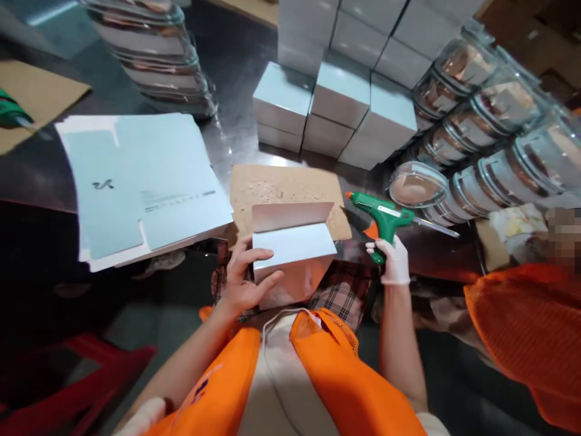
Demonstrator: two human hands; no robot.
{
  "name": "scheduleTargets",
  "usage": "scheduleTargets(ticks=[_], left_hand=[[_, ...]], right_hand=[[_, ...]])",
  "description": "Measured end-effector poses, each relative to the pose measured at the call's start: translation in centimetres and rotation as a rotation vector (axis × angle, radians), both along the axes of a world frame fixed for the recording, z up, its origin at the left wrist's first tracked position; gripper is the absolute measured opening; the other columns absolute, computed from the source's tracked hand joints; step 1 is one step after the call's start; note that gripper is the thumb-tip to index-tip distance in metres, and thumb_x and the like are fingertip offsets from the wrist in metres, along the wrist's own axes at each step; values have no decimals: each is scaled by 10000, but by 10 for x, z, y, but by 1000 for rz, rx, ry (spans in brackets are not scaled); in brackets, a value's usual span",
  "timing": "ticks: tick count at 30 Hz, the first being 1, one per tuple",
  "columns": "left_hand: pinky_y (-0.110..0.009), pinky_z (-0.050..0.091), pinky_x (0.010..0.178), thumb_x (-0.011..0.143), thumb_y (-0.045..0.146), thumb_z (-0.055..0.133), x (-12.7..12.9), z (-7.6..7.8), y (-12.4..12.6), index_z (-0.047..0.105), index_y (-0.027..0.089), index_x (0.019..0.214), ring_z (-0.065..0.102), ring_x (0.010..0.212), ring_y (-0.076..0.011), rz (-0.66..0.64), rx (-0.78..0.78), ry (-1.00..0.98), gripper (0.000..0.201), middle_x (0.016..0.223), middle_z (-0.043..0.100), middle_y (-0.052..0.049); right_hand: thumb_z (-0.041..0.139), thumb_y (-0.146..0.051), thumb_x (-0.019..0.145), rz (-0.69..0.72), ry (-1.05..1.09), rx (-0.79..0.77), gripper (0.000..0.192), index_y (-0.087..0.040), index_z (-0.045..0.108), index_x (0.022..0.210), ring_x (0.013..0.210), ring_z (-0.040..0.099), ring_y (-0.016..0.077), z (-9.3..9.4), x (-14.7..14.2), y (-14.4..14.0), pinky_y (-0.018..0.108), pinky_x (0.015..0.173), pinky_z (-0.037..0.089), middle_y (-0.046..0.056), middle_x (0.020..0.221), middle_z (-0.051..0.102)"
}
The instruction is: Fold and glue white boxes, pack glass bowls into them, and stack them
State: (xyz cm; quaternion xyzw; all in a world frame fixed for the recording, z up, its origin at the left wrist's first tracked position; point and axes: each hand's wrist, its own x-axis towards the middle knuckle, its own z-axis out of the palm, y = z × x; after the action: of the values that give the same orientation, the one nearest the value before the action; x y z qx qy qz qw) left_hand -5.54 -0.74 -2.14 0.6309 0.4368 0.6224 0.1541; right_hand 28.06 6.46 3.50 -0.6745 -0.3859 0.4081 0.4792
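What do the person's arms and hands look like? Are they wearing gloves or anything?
Only one glove. The right hand wears a thin white glove that ends at the wrist. The left hand is bare. Both forearms are bare too, with no sleeves reaching down them. Over the chest hangs a bright orange vest, open at the front, with a pale shirt and a thin white cord underneath.

Head camera, looking steeply down, close over lap and table edge.
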Motion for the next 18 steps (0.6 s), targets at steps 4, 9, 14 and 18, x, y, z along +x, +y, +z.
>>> scheduleTargets(ticks=[4,9,14,18], left_hand=[[-390,575,939,929,378,799,14,23,9,699,249,1123,675,1130,-253,37,-67,13,253,1083,712,-44],[-382,591,907,929,359,796,35,32,10,710,248,1141,682,1110,-257,30,-99,69,254,1108,736,-73],[-394,595,929,922,353,787,45,32,4,712,248,1148,691,1098,-258,11,-116,102,261,1083,728,-69],[-421,601,943,914,385,778,49,31,0,724,253,1124,702,1095,-269,30,-134,96,254,1161,697,-81]], right_hand=[[753,-487,699,51,47,212,314,-244,554,702,517,548,145,8,-27,-39,300,534,499,-28,572,589],[701,-491,871,291,-91,203,282,-248,749,1005,529,559,195,19,-50,-82,359,515,524,-3,651,642],[796,-356,840,416,-364,355,151,-255,775,951,761,718,230,20,-68,-100,373,781,635,35,863,764],[765,-302,880,469,-562,462,76,-255,737,933,765,730,211,19,-77,-97,327,731,622,22,867,754]])
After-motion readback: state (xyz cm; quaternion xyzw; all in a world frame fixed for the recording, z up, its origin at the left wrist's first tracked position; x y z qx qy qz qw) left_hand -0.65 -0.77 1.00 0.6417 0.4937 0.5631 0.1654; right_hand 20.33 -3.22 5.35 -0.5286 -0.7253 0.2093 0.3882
